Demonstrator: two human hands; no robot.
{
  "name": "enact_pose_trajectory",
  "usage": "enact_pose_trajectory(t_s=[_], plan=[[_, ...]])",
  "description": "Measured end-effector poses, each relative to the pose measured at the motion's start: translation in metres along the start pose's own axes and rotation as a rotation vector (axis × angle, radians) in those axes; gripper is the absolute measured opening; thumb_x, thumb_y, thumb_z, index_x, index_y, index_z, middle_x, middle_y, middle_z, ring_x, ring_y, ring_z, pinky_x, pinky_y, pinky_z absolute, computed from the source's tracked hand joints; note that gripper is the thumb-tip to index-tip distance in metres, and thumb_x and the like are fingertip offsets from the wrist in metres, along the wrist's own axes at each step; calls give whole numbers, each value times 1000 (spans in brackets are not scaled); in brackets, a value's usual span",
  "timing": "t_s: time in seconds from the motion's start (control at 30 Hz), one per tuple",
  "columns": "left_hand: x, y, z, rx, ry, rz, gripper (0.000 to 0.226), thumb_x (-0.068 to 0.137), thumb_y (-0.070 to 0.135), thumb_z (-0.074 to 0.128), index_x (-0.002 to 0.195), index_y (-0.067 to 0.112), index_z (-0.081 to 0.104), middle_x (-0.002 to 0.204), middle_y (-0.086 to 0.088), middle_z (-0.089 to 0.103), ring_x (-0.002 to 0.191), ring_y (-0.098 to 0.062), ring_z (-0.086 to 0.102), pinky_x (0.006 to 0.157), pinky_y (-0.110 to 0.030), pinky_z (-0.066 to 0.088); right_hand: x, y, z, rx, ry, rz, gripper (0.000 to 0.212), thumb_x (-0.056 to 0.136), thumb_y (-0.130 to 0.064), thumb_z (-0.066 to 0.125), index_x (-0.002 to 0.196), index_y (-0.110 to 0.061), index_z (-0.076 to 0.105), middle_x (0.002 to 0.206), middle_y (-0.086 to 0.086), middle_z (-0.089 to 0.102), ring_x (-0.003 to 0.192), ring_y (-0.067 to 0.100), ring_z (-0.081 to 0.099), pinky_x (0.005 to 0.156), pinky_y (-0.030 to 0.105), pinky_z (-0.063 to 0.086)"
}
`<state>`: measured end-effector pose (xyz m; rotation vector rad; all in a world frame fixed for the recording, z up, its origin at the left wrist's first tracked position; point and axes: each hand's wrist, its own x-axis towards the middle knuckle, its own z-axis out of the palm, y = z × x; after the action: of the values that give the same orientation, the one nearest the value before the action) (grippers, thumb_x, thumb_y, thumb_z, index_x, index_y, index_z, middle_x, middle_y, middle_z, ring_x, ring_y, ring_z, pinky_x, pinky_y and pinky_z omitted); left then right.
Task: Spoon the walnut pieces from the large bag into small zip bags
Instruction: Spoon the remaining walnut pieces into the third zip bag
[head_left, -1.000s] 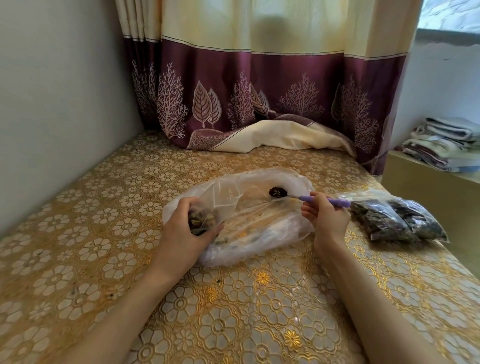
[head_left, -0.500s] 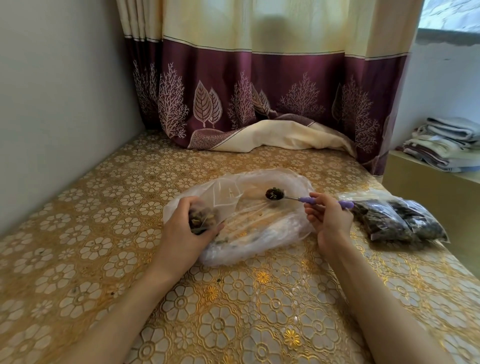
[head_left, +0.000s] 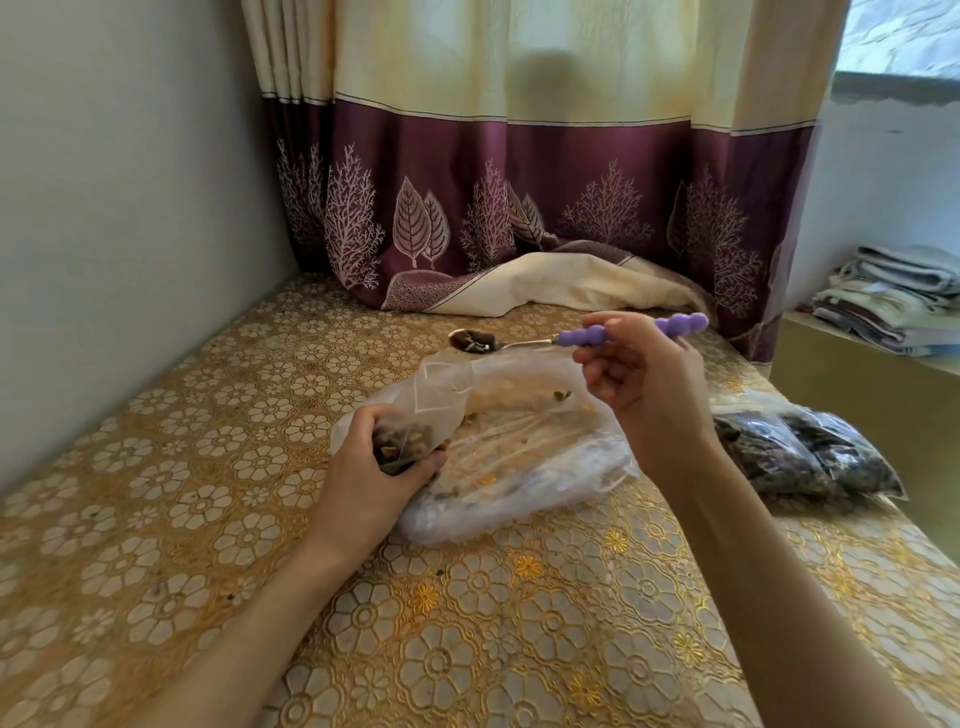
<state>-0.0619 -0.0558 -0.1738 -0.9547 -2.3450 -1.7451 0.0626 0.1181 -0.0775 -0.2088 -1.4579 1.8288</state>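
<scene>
Left hand (head_left: 371, 478) grips a small zip bag (head_left: 415, 415) around its lower, filled part, fingers and thumb curled under the dark walnut pieces (head_left: 400, 441) already inside; the bag's clear upper part stands up loose and open above the fist. Right hand (head_left: 644, 384) pinches the purple beaded handle of a metal spoon (head_left: 524, 340), held raised and roughly level, bowl pointing left and loaded with walnut pieces. The bowl is above and slightly beyond the small bag's mouth, not yet over it.

Large bag (head_left: 519, 452) lies flat and crumpled on the gold floral tablecloth (head_left: 467, 623) between the two hands, nearly empty, with only scattered crumbs showing through the film. Two filled zip bags (head_left: 800, 457) lie to the right, near the table edge.

Assessment of handling: the small bag is thin, limp film that will not hold its mouth open unaided; the grip low on the filled part steadies it but leaves the mouth free to fold. A hold nearer the rim would likely serve better. The walnut pieces are light, dry and irregular, heaped loosely in a shallow bowl, so any tilt risks spillage. The handle's beads should resist slipping; the pinch partway along the handle appears sound.
</scene>
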Motion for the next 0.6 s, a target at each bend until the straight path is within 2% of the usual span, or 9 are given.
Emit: enact_pose_trajectory(t_s=[0.13, 0.27, 0.47, 0.6], plan=[[0, 1, 0, 15, 10, -3, 49, 70, 28, 78, 108, 24, 47, 99, 17, 57, 90, 7, 53, 66, -8, 40, -9, -5, 10, -146, -117, -155, 27, 87, 3, 47, 70, -7, 65, 69, 11, 71, 49, 13, 51, 42, 21, 36], [1, -1, 0, 19, 17, -8, 50, 69, 28, 78, 108, 22, 47, 99, 14, 57, 89, 7, 52, 65, -8, 39, -14, -7, 17, -268, -198, -275, 15, 80, -5, 50, 76, -7, 64, 70, 9, 72, 50, 14, 54, 42, 21, 39], [2, -3, 0, 15, 8, -8, 48, 68, 30, 79, 104, 26, 46, 97, 15, 57, 89, 6, 53, 67, -10, 39, -16, -5, 18, -454, -287, -261, 15, 78, -9, 54, 80, -14, 68, 80, 2, 73, 62, 11, 62, 53, 16, 44], [3, -3, -3, -44, -11, -43, 50, 63, 36, 79, 101, 29, 48, 99, 12, 58, 90, 6, 53, 69, -13, 40, -16, -4, 19, -425, -365, -223, 18, 76, -8, 55, 82, -17, 69, 83, 3, 74, 65, 11, 62, 54, 16, 44]])
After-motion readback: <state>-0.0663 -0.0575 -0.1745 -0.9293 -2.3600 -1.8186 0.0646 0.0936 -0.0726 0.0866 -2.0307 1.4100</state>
